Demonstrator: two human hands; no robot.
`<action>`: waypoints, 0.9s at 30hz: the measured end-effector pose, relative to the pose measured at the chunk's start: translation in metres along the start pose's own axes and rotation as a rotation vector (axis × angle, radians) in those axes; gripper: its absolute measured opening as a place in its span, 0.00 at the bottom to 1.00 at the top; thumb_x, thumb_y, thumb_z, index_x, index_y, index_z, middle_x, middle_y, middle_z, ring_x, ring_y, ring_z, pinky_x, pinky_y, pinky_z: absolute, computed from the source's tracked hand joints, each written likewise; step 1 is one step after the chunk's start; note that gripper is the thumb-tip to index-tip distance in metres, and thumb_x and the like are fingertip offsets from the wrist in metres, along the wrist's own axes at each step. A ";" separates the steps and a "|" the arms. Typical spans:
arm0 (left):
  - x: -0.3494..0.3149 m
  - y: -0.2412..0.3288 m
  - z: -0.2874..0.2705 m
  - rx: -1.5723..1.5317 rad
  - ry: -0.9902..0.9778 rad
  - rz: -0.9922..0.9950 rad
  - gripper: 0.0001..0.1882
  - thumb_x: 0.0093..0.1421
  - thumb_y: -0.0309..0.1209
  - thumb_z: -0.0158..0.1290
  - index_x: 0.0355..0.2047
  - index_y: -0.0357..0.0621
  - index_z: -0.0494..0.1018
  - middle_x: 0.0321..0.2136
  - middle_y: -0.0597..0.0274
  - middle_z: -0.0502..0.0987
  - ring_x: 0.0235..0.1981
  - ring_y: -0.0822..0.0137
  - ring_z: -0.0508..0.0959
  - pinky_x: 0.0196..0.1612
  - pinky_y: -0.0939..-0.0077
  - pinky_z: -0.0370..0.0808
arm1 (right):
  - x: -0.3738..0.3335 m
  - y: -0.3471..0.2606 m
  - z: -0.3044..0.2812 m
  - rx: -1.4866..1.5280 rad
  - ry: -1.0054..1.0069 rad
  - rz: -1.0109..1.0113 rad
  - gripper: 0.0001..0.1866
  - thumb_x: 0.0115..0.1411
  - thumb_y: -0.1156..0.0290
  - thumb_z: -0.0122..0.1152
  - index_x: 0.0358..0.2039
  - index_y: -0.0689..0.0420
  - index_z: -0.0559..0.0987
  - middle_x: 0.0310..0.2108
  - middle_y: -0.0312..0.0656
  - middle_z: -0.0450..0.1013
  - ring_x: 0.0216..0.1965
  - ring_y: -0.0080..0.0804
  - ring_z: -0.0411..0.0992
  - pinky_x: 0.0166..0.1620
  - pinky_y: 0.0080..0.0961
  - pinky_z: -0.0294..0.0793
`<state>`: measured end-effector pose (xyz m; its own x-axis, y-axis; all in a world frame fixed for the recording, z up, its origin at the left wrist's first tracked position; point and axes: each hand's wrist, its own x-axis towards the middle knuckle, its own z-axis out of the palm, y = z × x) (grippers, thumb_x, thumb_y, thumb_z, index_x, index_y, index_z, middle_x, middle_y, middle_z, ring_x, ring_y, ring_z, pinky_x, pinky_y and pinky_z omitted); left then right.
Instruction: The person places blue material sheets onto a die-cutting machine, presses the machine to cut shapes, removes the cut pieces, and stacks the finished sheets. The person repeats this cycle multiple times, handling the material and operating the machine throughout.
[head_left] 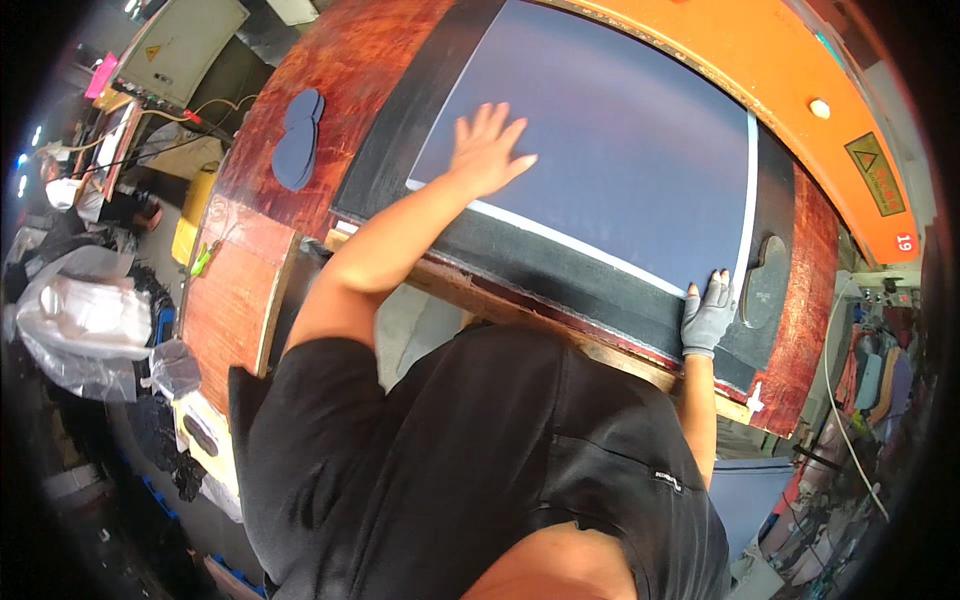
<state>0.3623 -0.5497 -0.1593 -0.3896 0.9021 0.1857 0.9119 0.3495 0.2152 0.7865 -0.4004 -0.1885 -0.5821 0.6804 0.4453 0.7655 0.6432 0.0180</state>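
Observation:
A large dark blue-grey sheet [610,140] with white edges lies flat on a black board [480,245]. On its left part rests my bare left hand [490,150], palm down with the fingers spread. My right hand [709,312] wears a grey glove that leaves some fingertips bare. Its fingers are stretched out along the sheet's near right corner. Just right of that hand is a sole-shaped piece [768,283], dark grey with a thin rim; whether it is a cutting die I cannot tell. Neither hand holds anything up.
An orange machine beam [720,45] crosses the far side. Dark blue insole-shaped pieces [298,140] lie on the reddish wooden table [245,175] at left. A green-handled tool [203,260] and a plastic-wrapped bundle [95,310] are farther left. Another person [125,208] is at far left.

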 end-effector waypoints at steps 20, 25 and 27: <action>-0.048 -0.054 0.004 0.077 0.054 -0.019 0.34 0.58 0.49 0.48 0.60 0.45 0.57 0.63 0.44 0.51 0.63 0.44 0.50 0.60 0.49 0.52 | 0.011 0.013 -0.007 0.222 0.008 0.330 0.24 0.47 0.62 0.65 0.44 0.57 0.74 0.49 0.50 0.69 0.50 0.47 0.67 0.52 0.36 0.65; -0.050 -0.063 0.012 0.104 0.081 0.010 0.33 0.58 0.47 0.48 0.60 0.44 0.58 0.63 0.44 0.51 0.63 0.44 0.51 0.61 0.50 0.52 | 0.046 0.082 -0.011 -0.033 -0.023 0.815 0.38 0.48 0.50 0.63 0.57 0.53 0.65 0.58 0.52 0.60 0.57 0.48 0.61 0.56 0.36 0.63; -0.050 -0.063 0.012 0.117 0.068 0.014 0.33 0.58 0.46 0.48 0.60 0.44 0.58 0.63 0.44 0.51 0.63 0.44 0.51 0.60 0.49 0.53 | 0.058 0.101 -0.006 -0.097 -0.365 0.880 0.46 0.44 0.43 0.63 0.60 0.51 0.61 0.63 0.51 0.51 0.62 0.49 0.54 0.60 0.38 0.58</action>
<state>0.3254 -0.6137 -0.1941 -0.3810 0.8893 0.2530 0.9246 0.3678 0.0997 0.8314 -0.2984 -0.1551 0.1754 0.9841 0.0284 0.9792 -0.1714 -0.1082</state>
